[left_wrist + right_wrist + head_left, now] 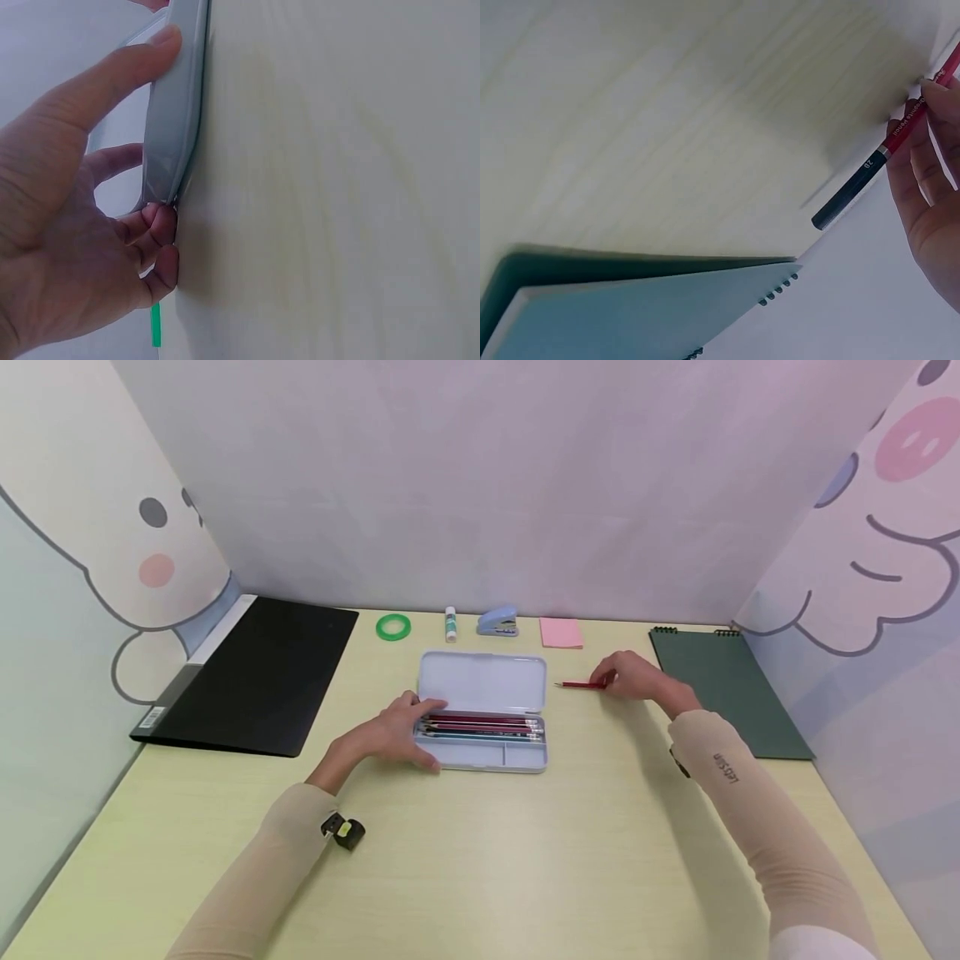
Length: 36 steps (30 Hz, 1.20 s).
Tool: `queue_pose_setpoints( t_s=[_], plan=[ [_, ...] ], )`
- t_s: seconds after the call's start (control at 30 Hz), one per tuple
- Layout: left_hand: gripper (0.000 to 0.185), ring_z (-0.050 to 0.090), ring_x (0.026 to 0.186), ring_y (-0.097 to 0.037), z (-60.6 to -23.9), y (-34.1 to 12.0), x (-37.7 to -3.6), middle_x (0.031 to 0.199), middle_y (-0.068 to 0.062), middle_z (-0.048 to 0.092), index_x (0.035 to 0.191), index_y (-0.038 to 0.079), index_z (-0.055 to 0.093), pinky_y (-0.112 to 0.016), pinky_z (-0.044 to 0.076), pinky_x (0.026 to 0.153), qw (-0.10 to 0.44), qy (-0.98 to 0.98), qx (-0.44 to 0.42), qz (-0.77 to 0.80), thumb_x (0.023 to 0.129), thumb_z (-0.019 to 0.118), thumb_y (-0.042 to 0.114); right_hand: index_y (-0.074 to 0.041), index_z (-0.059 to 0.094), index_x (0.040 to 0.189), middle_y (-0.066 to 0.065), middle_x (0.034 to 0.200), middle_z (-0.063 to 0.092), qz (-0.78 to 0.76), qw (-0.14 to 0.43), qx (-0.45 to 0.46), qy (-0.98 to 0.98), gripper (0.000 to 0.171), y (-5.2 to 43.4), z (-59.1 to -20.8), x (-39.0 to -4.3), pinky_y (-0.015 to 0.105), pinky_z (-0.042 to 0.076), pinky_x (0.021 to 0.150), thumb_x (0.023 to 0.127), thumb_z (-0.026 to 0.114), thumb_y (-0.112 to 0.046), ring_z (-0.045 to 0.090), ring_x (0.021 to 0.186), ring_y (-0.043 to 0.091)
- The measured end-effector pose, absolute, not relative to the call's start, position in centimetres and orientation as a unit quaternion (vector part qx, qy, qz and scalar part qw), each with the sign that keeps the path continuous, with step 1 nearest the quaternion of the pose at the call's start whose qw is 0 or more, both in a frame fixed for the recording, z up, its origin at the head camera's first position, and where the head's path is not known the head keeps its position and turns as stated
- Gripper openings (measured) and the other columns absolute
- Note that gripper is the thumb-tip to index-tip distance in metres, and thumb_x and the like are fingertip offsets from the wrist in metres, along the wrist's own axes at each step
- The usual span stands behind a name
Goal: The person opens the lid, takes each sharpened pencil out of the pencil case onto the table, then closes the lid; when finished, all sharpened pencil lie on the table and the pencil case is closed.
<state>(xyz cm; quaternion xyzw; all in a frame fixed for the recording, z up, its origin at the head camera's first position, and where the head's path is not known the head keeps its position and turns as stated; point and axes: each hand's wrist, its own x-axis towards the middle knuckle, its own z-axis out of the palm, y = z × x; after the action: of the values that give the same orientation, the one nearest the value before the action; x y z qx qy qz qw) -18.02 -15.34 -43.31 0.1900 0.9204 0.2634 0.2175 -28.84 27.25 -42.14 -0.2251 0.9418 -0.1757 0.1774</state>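
A light-coloured pencil case [480,765] lies with its lid raised at the middle of the table. Several pencils [483,727] rest lengthwise in its tray. At the case's left end my left hand [393,731] holds it, thumb on the front side and fingers around the back corner; the left wrist view shows the thumb [112,82] pressed on the case wall [176,120]. Right of the case, my right hand [630,677] pinches a red pencil [577,685], its point facing the case. The pencil's dark end [851,191] sticks out past the fingers in the right wrist view.
Along the back stand or lie green tape [393,627], a glue stick [450,624], a blue stapler [498,622] and pink sticky notes [561,632]. A black folder [262,677] lies left, a dark green spiral notebook [727,685] right.
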Motion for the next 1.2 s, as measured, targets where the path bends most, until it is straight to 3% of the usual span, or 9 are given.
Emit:
queue_pose_setpoints(
  t_s=[0.4, 0.7, 0.93, 1.2],
  plan=[
    [0.1, 0.044, 0.11, -0.029, -43.0, -15.4, -18.0, 0.12, -0.015, 0.042, 0.151, 0.019, 0.04, -0.043, 0.043, 0.089, 0.216, 0.921, 0.189, 0.262, 0.068, 0.09, 0.045, -0.003, 0.074, 0.111, 0.016, 0.109, 0.07, -0.196, 0.174, -0.22, 0.94, 0.032, 27.3, -42.4, -28.8, 0.047, 0.052, 0.087, 0.086, 0.06, 0.011, 0.063, 0.095, 0.029],
    [0.1, 0.044, 0.111, -0.029, -43.3, -15.4, -18.0, 0.121, -0.015, 0.043, 0.152, 0.02, 0.041, -0.044, 0.043, 0.09, 0.216, 0.92, 0.188, 0.267, 0.068, 0.09, 0.045, 0.002, 0.065, 0.125, 0.02, 0.114, 0.068, -0.228, 0.155, -0.243, 0.93, 0.037, 26.6, -40.5, -28.3, 0.049, 0.051, 0.09, 0.088, 0.065, 0.003, 0.062, 0.105, 0.034],
    [0.1, 0.044, 0.111, -0.029, -43.5, -15.4, -18.1, 0.122, -0.015, 0.043, 0.151, 0.021, 0.041, -0.045, 0.044, 0.091, 0.215, 0.921, 0.186, 0.267, 0.068, 0.09, 0.046, -0.001, 0.064, 0.127, 0.021, 0.113, 0.068, -0.269, 0.108, -0.271, 0.918, 0.04, 23.0, -37.2, -27.0, 0.048, 0.052, 0.09, 0.09, 0.074, -0.012, 0.063, 0.102, 0.03],
    [0.099, 0.046, 0.108, -0.03, -43.6, -15.3, -17.9, 0.122, -0.015, 0.043, 0.15, 0.021, 0.043, -0.043, 0.044, 0.088, 0.216, 0.92, 0.184, 0.27, 0.067, 0.09, 0.046, 0.001, 0.066, 0.125, 0.016, 0.11, 0.07, -0.295, 0.136, -0.333, 0.885, 0.04, 17.1, -37.4, -24.4, 0.041, 0.055, 0.087, 0.089, 0.075, -0.014, 0.066, 0.096, 0.024]
  ],
)
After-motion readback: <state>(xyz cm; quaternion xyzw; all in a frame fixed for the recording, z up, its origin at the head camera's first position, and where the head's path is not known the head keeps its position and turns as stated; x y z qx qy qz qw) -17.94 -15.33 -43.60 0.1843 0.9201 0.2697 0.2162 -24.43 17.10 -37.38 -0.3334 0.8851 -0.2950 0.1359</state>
